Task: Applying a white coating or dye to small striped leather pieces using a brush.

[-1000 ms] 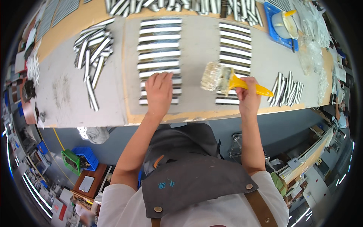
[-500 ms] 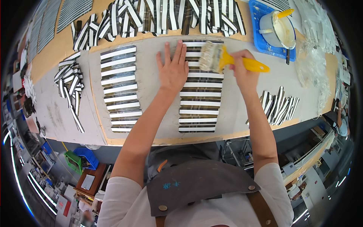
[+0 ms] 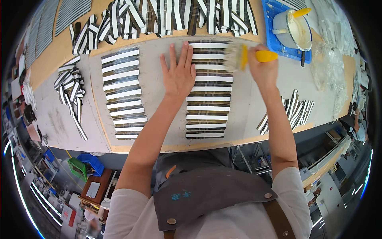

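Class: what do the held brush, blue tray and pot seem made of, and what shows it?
Brush: yellow handle probably smooth plastic, judging by its even, bright colour; bristles blurred, fibre unclear. Tray: likely moulded plastic, apparently smooth, uniformly coloured. Pot: perhaps smooth enamelled metal, pale with a dark rim.

Yellow brush (image 3: 243, 57) over a column of black-and-white strips (image 3: 209, 97)

The person's right hand (image 3: 263, 67) grips the brush, its blurred bristles over the right ends of the upper strips. The left hand (image 3: 179, 79) lies flat, fingers spread, along the column's left edge. A second column (image 3: 124, 95) stands to the left on the grey tabletop (image 3: 163, 133). Loose strips (image 3: 171, 18) crowd the far side, near a white pot (image 3: 285, 39) in a blue tray (image 3: 269, 24).
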`<state>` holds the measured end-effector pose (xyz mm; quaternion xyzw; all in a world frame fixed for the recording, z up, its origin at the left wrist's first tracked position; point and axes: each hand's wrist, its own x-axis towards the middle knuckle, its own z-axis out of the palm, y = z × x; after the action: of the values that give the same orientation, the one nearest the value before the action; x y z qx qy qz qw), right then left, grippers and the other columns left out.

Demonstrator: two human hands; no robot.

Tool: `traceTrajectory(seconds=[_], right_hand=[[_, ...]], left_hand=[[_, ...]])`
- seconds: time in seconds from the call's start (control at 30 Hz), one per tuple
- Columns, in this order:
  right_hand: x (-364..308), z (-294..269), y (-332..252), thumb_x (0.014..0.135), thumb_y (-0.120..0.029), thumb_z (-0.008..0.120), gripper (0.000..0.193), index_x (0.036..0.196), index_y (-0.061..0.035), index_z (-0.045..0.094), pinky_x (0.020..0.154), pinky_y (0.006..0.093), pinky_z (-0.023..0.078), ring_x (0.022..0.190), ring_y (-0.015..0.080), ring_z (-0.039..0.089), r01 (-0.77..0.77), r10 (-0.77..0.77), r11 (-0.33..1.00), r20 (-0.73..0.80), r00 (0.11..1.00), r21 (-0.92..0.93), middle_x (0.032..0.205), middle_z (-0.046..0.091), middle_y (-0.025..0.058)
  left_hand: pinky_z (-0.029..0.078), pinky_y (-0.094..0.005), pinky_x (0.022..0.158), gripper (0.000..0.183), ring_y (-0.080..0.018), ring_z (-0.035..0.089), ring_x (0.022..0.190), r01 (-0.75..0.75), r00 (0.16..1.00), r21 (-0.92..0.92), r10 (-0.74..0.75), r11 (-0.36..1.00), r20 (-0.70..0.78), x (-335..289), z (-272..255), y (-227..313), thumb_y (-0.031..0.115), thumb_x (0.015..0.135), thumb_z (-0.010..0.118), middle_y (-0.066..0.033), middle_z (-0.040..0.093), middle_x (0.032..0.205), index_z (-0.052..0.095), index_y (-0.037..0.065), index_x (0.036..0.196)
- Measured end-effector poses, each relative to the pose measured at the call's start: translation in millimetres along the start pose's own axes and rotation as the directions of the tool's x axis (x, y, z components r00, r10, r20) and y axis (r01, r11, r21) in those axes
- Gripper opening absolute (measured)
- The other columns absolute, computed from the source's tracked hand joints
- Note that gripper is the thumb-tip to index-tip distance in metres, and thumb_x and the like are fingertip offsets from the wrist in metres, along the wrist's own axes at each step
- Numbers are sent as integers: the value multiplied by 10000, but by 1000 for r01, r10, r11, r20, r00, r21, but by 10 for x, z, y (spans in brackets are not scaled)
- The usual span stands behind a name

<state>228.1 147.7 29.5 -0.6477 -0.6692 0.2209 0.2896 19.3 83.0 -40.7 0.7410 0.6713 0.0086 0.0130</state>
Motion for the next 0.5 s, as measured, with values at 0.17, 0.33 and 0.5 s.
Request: traceTrajectory(seconds=[0.17, 0.33, 0.5], right_hand=[[-4, 231, -124, 804, -153, 575, 163, 681, -47, 566, 456, 344, 429, 482, 280, 566, -44, 37, 937, 29, 999, 346, 542, 560, 132], [62, 8, -225, 787, -200, 584, 151, 724, -63, 594, 476, 355, 448, 526, 326, 576, 30, -32, 992, -16, 999, -119, 557, 571, 149], [-11, 238, -86, 791, -218, 588, 156, 745, -69, 598, 491, 363, 456, 531, 305, 586, -83, 83, 997, 66, 994, 2, 581, 585, 138]], left_hand=[[186, -525, 1049, 509, -279, 227, 1334, -17, 1000, -5, 17, 1000, 1, 22, 22, 57, 280, 904, 372, 45, 225, 1467, 299, 166, 1394], [185, -522, 1051, 507, -277, 230, 1333, -7, 1000, -4, 7, 1000, -14, 6, 14, 10, 282, 907, 362, 43, 222, 1468, 294, 164, 1396], [170, -523, 1058, 504, -278, 224, 1335, -17, 1000, -3, 17, 1000, 3, 18, 10, 47, 294, 913, 346, 43, 216, 1469, 290, 166, 1397]])
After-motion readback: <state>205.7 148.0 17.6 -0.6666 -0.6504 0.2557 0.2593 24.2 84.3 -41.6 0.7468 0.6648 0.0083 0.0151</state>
